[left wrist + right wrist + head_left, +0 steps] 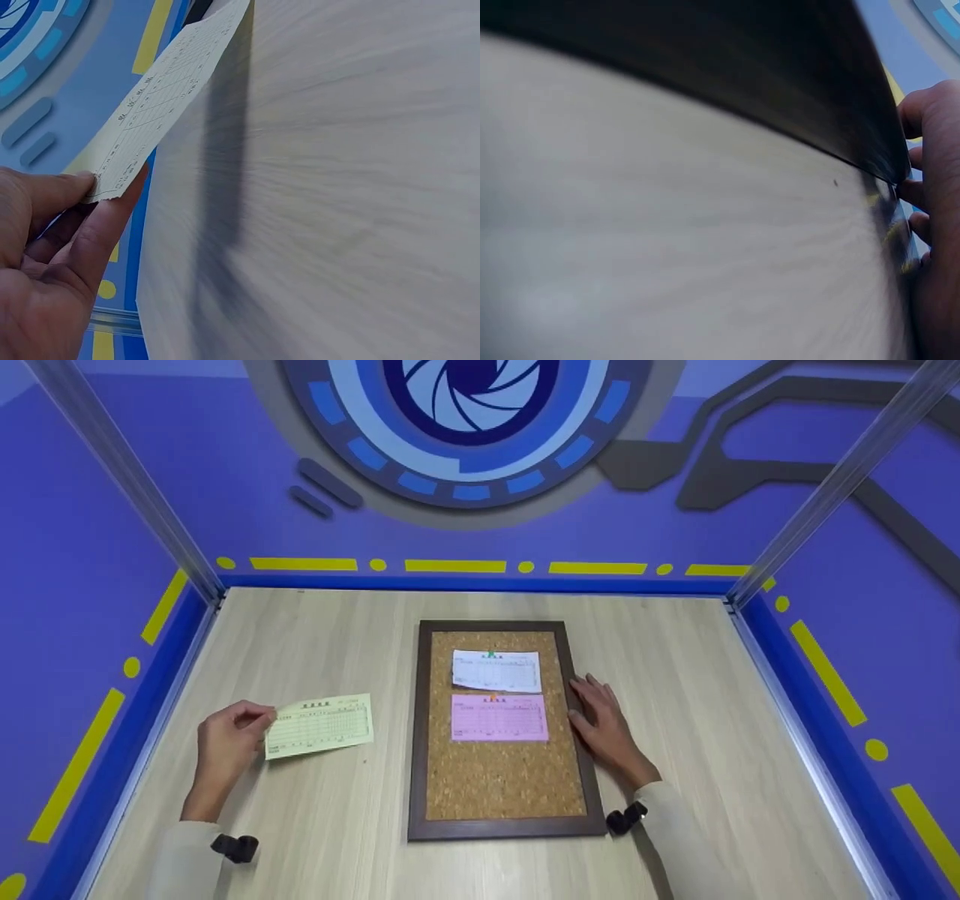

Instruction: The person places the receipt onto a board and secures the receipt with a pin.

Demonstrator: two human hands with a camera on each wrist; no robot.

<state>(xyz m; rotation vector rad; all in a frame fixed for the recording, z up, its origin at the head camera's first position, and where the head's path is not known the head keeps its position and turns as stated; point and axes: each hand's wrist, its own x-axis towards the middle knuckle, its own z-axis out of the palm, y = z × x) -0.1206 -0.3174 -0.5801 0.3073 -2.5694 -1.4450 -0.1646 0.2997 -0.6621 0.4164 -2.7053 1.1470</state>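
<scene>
A cork board (501, 780) in a dark wooden frame (417, 735) lies flat on the wooden table. Two printed slips are pinned to it: a white slip (496, 670) above and a pink slip (499, 718) below. My left hand (229, 739) pinches the left end of a pale yellow slip (321, 725), held just above the table left of the board. The left wrist view shows the yellow slip (161, 101) between thumb and forefinger. My right hand (600, 716) rests with fairly straight fingers against the frame's right edge; in the right wrist view its fingers (930, 187) touch the dark frame (727, 67).
Purple walls with yellow dashes enclose the table (712, 720) on three sides. Clear posts (840, 480) rise at the back corners. Bare wood lies left and right of the board. Small black wrist cameras (626, 817) sit at both cuffs.
</scene>
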